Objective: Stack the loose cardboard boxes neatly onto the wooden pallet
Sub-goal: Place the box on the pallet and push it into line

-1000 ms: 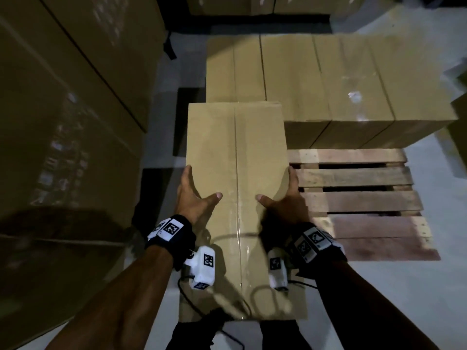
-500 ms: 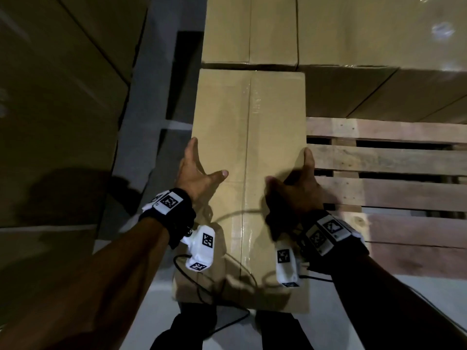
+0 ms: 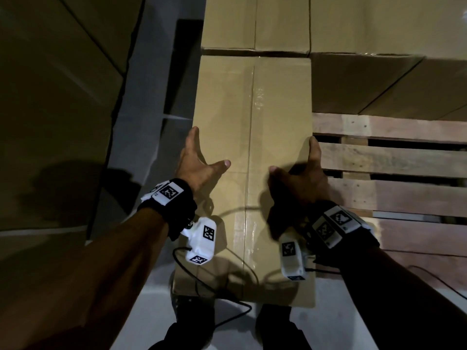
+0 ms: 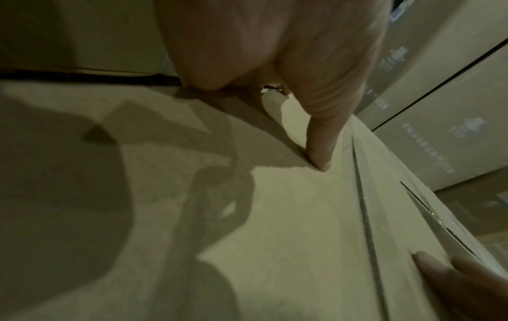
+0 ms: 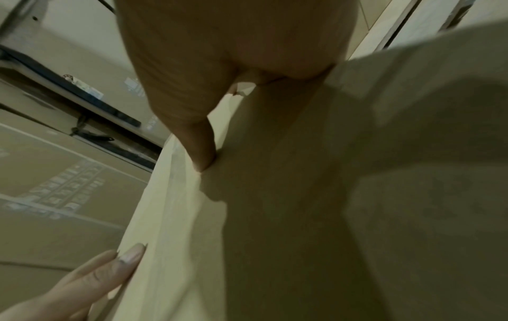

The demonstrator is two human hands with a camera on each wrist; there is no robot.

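From the head view, a long cardboard box (image 3: 252,152) with a taped seam down its top lies at the left edge of the wooden pallet (image 3: 394,173). Its far end is almost against the row of stacked boxes (image 3: 379,34) on the far side of the pallet; only a narrow dark gap shows between them. Its near end reaches over the pallet's near edge, above the grey floor (image 3: 156,72). The left hand (image 3: 199,165) holds the box's left long edge, and the right hand (image 3: 300,178) holds the right long edge. Each thumb lies on the top face, and the fingers go down over the side, so this grip clamps the box between both palms. Whether the box already rests fully on the slats I cannot tell.

From the left wrist view, the left thumb (image 4: 321,149) presses flat on the cardboard beside the tape line. The cardboard does not dent under it, so the panel seems stiff.

From the right wrist view, the right thumb (image 5: 203,158) presses on the top in the same way, and fingertips of the other hand (image 5: 121,265) touch the box's far edge.

In my judgement the box is big and awkward rather than fragile. Its plain cardboard gives fair friction, but the shiny tape may be slippery. The best hold is on the two long edges near the middle, as now, to keep it balanced.
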